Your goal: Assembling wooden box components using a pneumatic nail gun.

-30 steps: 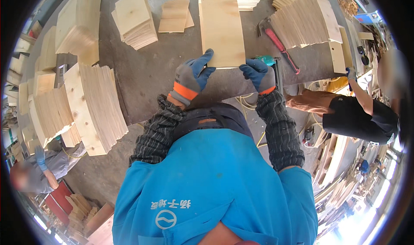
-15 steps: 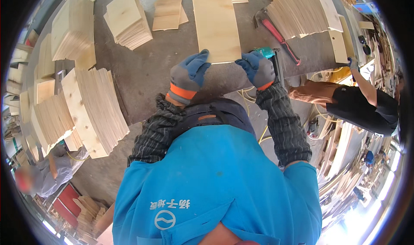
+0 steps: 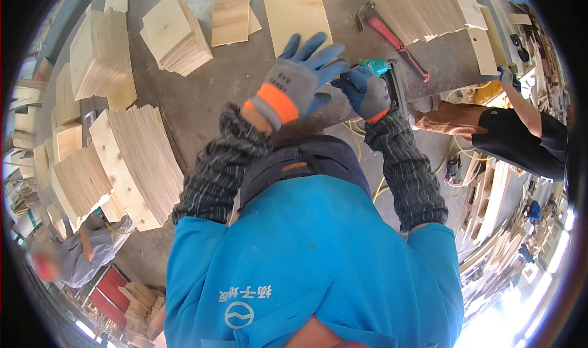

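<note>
A long pale wooden board (image 3: pixel 297 11) lies on the grey worktable (image 3: pixel 239 78), pointing away from me. My left hand (image 3: pixel 300 82), in a grey and blue glove with an orange cuff, is raised over the board's near end, fingers spread, holding nothing. Close to its right, my right hand (image 3: pixel 366 94) has its gloved fingers curled together; whatever they may hold is hidden. Right beside that hand lies a teal and dark nail gun (image 3: pixel 376 66). Beyond it rests a red-handled hammer (image 3: pixel 392 36).
Stacks of thin boards stand at the left (image 3: pixel 131 164) and far right (image 3: pixel 419 11). A smaller stack (image 3: pixel 177 36) and a few loose panels (image 3: pixel 231 18) lie left of the long board. Another person (image 3: pixel 514 137) works at the right, one more (image 3: pixel 79 253) at lower left. Yellow hoses (image 3: pixel 380 192) hang below the table edge.
My left hand has let go of the board's near edge, lifted and moved right with fingers spreading. My right hand has come off the board's corner and stays near the nail gun.
</note>
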`<move>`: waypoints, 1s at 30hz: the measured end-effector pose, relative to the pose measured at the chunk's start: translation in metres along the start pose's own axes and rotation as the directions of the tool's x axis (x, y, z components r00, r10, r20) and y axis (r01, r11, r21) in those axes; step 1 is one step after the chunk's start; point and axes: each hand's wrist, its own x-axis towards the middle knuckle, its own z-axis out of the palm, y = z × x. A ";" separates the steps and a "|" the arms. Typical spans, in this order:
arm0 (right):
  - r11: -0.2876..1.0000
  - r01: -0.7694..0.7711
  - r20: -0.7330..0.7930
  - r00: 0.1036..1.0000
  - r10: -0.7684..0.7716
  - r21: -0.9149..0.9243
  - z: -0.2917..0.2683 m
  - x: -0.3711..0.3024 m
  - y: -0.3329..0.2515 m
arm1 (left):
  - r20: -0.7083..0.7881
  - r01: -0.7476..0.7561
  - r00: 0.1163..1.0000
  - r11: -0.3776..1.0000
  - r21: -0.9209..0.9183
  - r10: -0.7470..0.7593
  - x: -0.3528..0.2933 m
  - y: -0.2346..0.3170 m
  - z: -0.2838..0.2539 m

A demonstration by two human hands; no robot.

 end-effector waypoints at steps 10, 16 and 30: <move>0.971 -0.118 -0.032 0.991 0.128 0.207 0.010 -0.017 0.009 | 0.021 -0.129 0.991 0.987 -0.093 0.132 0.024 -0.023 0.017; 0.779 -0.238 -0.080 0.935 0.346 0.580 0.043 -0.029 0.020 | 0.067 -0.128 0.989 0.988 -0.089 0.135 0.030 -0.021 0.016; 0.507 -0.437 0.092 0.817 0.569 0.743 0.078 -0.031 0.025 | 0.079 -0.105 0.990 0.990 -0.095 0.113 0.033 -0.021 0.018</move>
